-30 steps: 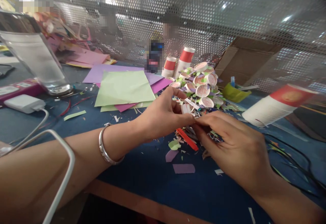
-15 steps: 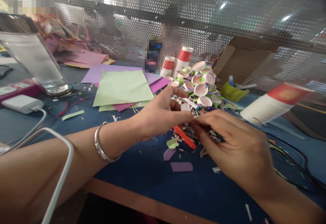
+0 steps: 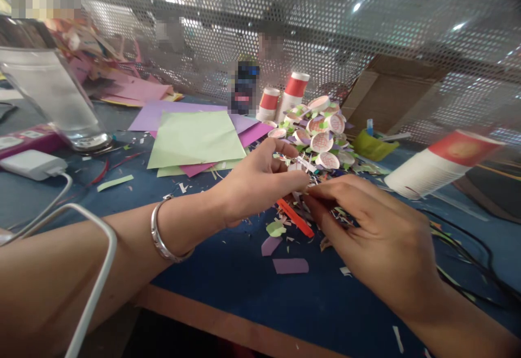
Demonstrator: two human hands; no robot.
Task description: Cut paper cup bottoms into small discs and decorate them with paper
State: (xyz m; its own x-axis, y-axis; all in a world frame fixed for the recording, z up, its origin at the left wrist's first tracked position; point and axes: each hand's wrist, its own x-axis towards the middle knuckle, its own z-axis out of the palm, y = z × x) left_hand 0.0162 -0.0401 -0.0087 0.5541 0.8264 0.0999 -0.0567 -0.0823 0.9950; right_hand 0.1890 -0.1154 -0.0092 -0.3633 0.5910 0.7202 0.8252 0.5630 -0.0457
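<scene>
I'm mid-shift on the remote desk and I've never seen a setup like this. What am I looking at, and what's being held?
There is no machine here: you see a person's bare left hand and right hand. Every picture comes from one camera worn on that person's head, looking forward and down.

On the blue tabletop, coloured sheets lie beyond the left forearm, and a heap of small round paper pieces sits beyond the hands. Stacked paper cups lean at the right; a glass stands at the far left.

The hands come together at the fingertips over scattered scraps. Whatever they may hold is too small and hidden to tell.
</scene>
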